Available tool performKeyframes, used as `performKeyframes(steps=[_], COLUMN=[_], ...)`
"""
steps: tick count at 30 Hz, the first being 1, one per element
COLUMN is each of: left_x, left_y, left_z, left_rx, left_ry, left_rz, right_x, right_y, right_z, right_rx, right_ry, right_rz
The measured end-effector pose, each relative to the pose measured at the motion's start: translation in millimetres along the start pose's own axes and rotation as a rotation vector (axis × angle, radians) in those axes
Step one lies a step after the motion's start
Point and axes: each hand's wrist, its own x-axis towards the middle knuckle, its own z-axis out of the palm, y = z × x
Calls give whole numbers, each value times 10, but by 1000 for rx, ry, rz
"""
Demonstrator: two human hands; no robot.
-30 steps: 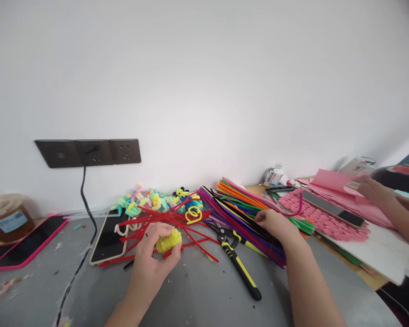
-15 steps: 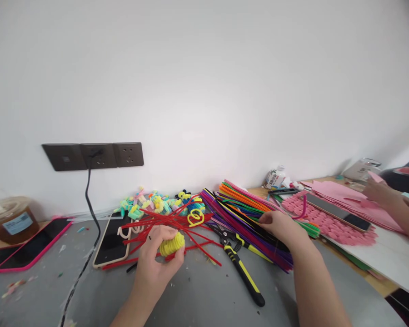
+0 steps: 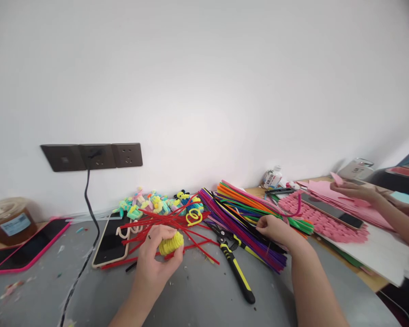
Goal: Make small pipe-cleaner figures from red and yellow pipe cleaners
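My left hand [image 3: 160, 252] is closed around a thick yellow coil of fuzzy pipe cleaner [image 3: 171, 244], held above the grey tabletop. Beneath and behind it spreads a loose heap of red pipe cleaners [image 3: 204, 248]. A looped yellow pipe cleaner [image 3: 194, 217] rests on that heap. My right hand [image 3: 276, 230] lies over a bundle of many-coloured pipe cleaners [image 3: 231, 222], thumb and forefinger pinched at its black strands. How many strands are between the fingertips is too small to tell. Yellow-and-black pliers [image 3: 238, 270] lie between my hands, their jaws next to the bundle.
Small fuzzy figures [image 3: 157, 204] sit along the wall. Left stand a phone [image 3: 112, 240], a pink-cased phone [image 3: 34, 245], a drink cup [image 3: 12, 222] and a black cable [image 3: 88, 200]. At right, another person's hand [image 3: 356, 190] touches pink sheets [image 3: 323, 190] beside a pink woven mat [image 3: 341, 229].
The view has shifted slightly. My right hand stays pinched at the bundle, and my left keeps holding the yellow coil. The other person's hand has moved left over the pink sheets.
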Motion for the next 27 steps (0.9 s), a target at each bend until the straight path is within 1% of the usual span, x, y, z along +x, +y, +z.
performKeyframes(steps=[4, 8, 10, 13, 15, 22, 24, 27], left_x=[-11, -23, -25, -25, -26, -18, -15, -10], left_y=[0, -13, -16, -15, -12, 0, 6, 16], left_z=[18, 31, 32, 29, 26, 26, 25, 20], left_rx=[-15, -11, -7, -8, -6, -15, -18, -13], left_ry=[-4, -4, -8, -9, -9, -2, -9, -9], left_rz=[-20, -32, -30, -31, -28, -28, -31, -20], right_x=[-14, -47, -61, -61, -45, 48, 51, 46], right_y=[-166, -290, -324, -340, -330, -229, -217, -217], right_z=[-81, -151, -184, -221, -229, -192, -188, -184], right_rx=[173, 474, 563, 639, 662, 672, 664, 657], right_ry=[-58, -63, 13, 262, 378, 553, 565, 534], right_rz=[-40, 12, 46, 0, -45, -70, -71, -76])
